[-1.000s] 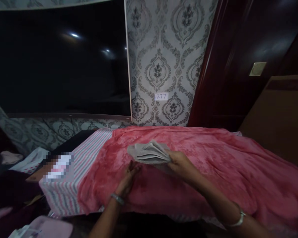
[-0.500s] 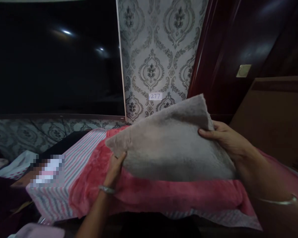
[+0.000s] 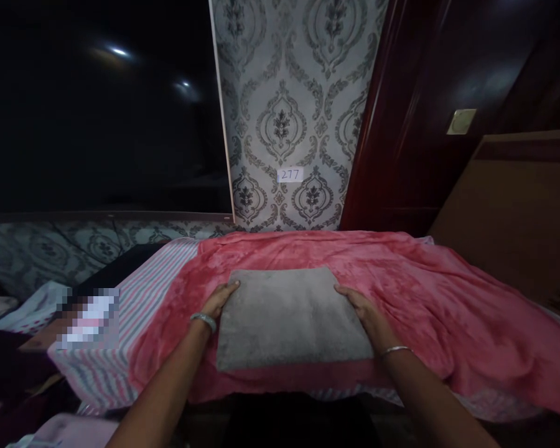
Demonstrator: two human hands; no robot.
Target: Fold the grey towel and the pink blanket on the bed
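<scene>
Gray cloth between two hands

The gray cloth [image 3: 293, 320] lies on the red blanket [image 3: 401, 292], lower center of the frame. The left hand [image 3: 220, 300] holds its left edge; the right hand [image 3: 358, 303], its right edge, both with thumbs on top.

From my feed: one raised surface [image 3: 96, 376], draped, so I couldn't tell table from bed. Striped cloth [image 3: 152, 286] in white, pink and gray was the bottom layer, bare at the left end and hanging over the front edge. A reddish-pink plush blanket [image 3: 401, 274] lay over the rest, fairly smooth toward the left, wrinkled on the right. I saw striped fabric peeking out below its front hem. Gray plush cloth [image 3: 294, 317] lay flat on the blanket, near the front, roughly four-sided. Pixelated patch [image 3: 89, 320] at the left end; I couldn't identify what it covered.
</scene>
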